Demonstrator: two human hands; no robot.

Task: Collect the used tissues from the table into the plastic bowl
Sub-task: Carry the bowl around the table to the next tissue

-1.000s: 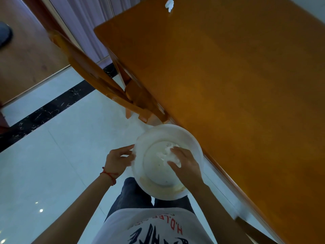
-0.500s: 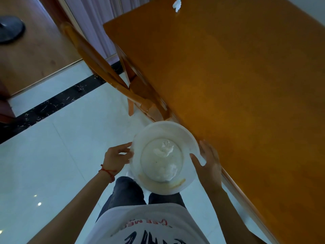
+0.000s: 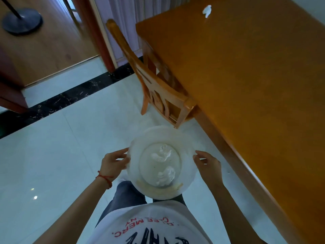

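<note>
Holding the white plastic bowl out over the pale tiled floor, both hands grip it by its rim: the left hand has its fingers curled onto the edge at 9 o'clock, and the right hand pinches the edge at 3 o'clock. A red string bracelet circles the left wrist. Inside the bowl lie two crumpled used tissues, one toward 12 o'clock on the bowl's bottom and the other toward 6 o'clock, touching the bottom and close to each other. The orange wooden desk runs along the frame from 12 to 4 o'clock, just beside the right hand but not touching the bowl. One more crumpled tissue rests on the desk far off at about 1 o'clock, well apart from the bowl. A wooden chair is tucked against the desk's edge, at 12 o'clock from the bowl.
</note>
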